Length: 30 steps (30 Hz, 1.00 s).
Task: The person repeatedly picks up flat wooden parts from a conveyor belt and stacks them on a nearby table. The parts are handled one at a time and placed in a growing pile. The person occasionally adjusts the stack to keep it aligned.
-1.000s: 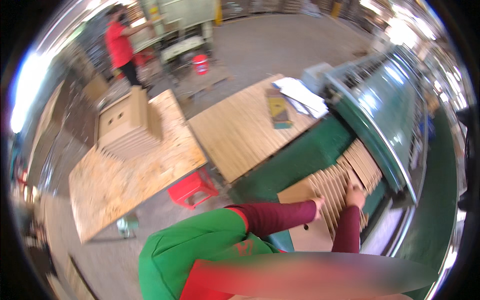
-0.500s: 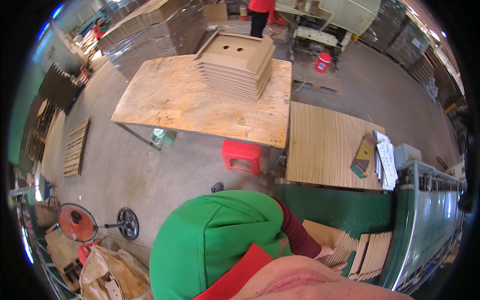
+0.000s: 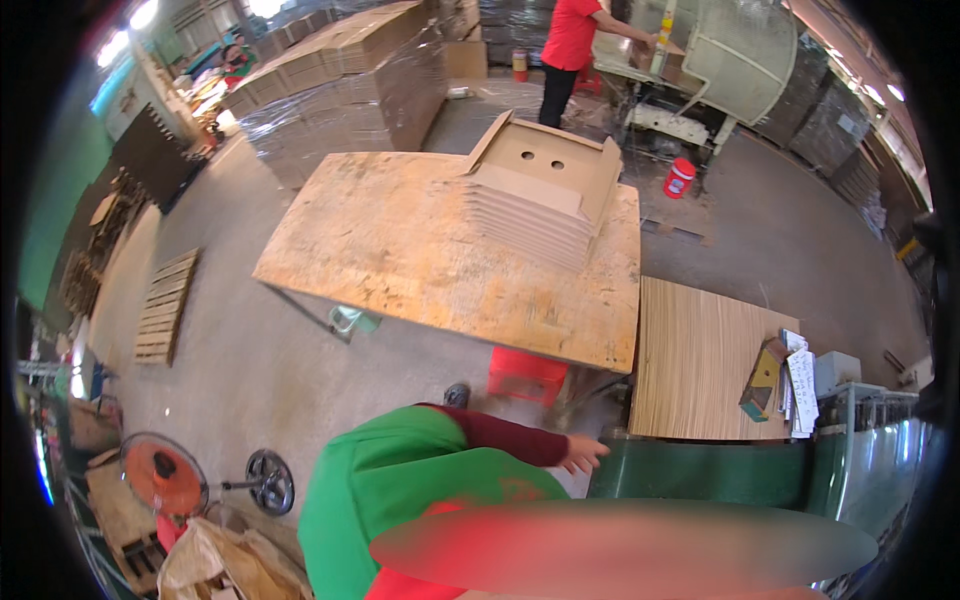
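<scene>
My left hand (image 3: 583, 453), below a maroon sleeve, reaches rightward across my green shirt. Its fingers are apart and nothing shows in them. It is nearest to the left end of a dark green flat surface (image 3: 715, 470), and a pale patch I cannot make out lies just below it. My right hand does not show. Beyond, on a worn wooden table (image 3: 400, 245), a stack of folded brown cardboard pieces (image 3: 530, 205) sits near the right edge, the top one having two round holes. A red plastic stool (image 3: 527, 376) stands partly under the table's near edge.
At right, a pile of wood-toned sheets (image 3: 700, 350) bears papers (image 3: 800, 385) and a yellow-brown block (image 3: 763, 380). A fan (image 3: 163, 473) and an open sack (image 3: 225, 562) are at lower left. A person in red (image 3: 572, 40) stands by a machine (image 3: 745, 60); a pallet (image 3: 167, 308) lies left.
My left hand has left the thin cardboard pieces it was touching and swung up and left. Those pieces no longer show. The view has shifted, revealing more of the person in red.
</scene>
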Available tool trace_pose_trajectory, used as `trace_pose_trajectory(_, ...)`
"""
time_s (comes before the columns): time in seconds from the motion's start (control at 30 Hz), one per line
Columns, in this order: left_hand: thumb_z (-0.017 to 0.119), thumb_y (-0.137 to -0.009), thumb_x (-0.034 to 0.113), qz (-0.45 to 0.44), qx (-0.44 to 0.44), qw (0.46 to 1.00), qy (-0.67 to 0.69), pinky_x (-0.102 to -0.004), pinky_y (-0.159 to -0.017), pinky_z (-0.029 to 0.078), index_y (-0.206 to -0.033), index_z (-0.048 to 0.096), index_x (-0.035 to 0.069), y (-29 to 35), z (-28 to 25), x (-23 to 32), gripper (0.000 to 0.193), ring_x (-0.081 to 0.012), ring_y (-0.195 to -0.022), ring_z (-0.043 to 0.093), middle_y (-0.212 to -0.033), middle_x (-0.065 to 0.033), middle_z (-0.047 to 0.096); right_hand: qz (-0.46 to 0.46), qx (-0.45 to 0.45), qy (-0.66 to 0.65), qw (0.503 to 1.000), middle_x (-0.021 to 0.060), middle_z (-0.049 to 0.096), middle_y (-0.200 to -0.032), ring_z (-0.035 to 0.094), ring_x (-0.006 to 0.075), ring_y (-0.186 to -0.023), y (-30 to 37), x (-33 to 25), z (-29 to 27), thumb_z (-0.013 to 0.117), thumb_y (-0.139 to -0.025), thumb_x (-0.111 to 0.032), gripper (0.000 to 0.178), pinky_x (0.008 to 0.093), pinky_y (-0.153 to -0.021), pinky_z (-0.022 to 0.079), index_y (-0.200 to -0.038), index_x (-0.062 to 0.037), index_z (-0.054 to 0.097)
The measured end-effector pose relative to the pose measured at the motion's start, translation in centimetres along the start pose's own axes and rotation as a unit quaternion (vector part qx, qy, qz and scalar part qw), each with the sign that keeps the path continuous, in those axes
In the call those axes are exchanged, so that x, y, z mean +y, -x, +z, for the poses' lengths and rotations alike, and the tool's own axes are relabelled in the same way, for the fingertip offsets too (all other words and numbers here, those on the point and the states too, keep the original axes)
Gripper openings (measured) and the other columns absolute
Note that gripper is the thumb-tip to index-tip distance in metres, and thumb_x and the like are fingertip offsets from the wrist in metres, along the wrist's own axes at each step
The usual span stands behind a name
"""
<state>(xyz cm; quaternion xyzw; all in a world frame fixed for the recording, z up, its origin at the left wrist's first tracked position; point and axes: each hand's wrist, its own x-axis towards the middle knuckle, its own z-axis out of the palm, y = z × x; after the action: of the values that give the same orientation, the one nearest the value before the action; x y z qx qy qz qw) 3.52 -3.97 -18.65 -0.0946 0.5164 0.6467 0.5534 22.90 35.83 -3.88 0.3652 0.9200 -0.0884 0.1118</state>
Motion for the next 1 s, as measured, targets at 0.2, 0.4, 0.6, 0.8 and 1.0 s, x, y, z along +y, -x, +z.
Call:
trace_pose_trajectory(0.2, 0.052, -0.089, 0.044, 0.121, 0.23, 0.954, 0.149, -0.0374, -0.07, 0.047, -0.116, 0.055, 0.01, 11.5, -21.2, -1.9, 0.043, -0.021, -0.085, 0.06, -0.102, -0.0059, 0.061, 0.081, 0.061, -0.379, 0.92, 0.0207, 0.06, -0.105, 0.059, 0.03, -0.09, 4.0, -7.4, 0.1, 0.077, -0.054, -0.014, 0.066, 0.0344, -0.086, 0.048, -0.11, 0.0074, 0.049)
trace_pose_trajectory(0.4, 0.058, -0.089, 0.033, 0.232, 0.391, 0.869, 0.193, -0.0279, -0.065, 0.045, -0.112, 0.058, 0.011, 25.0, -34.3, 1.9, 0.032, -0.0163, -0.082, 0.061, -0.098, -0.004, 0.063, -0.124, 0.219, -0.659, 0.709, 0.0176, 0.055, -0.118, 0.055, 0.0259, -0.108, 12.7, -28.5, -8.9, 0.068, -0.076, -0.006, 0.054, 0.0385, -0.092, 0.047, -0.124, 0.006, 0.047)
trace_pose_trajectory(0.6, 0.058, -0.089, 0.034, 0.389, 0.416, 0.81, 0.141, -0.027, -0.067, 0.044, -0.12, 0.056, 0.01, 33.1, -38.1, 12.0, 0.039, -0.0129, -0.081, 0.061, -0.097, -0.0017, 0.063, -0.151, 0.018, -0.883, 0.443, 0.0104, 0.058, -0.124, 0.056, 0.0242, -0.111, 13.5, -49.5, -12.7, 0.054, -0.091, -0.033, 0.044, 0.0398, -0.095, 0.046, -0.125, -0.0044, 0.052)
trace_pose_trajectory(0.8, 0.059, -0.09, 0.026, 0.49, 0.368, 0.787, 0.08, -0.0281, -0.062, 0.048, -0.1, 0.063, 0.011, 30.5, -42.2, 22.6, 0.019, -0.0119, -0.068, 0.056, -0.076, -0.002, 0.06, -0.242, -0.07, -0.906, 0.34, 0.0088, 0.058, -0.123, 0.056, 0.0243, -0.111, 15.3, -70.3, -12.3, 0.053, -0.093, -0.031, 0.041, 0.0412, -0.095, 0.047, -0.124, -0.0048, 0.052)
trace_pose_trajectory(1.0, 0.068, -0.08, 0.029, 0.432, 0.467, 0.771, -0.008, -0.0294, -0.05, 0.047, -0.1, 0.066, 0.003, 28.2, -42.3, 26.6, 0.033, -0.0144, -0.058, 0.058, -0.075, -0.0058, 0.065, -0.185, -0.148, -0.88, 0.411, 0.0091, 0.053, -0.129, 0.051, 0.0227, -0.117, 18.8, -76.9, -8.9, 0.05, -0.094, -0.034, 0.043, 0.0411, -0.098, 0.044, -0.127, -0.0066, 0.049)
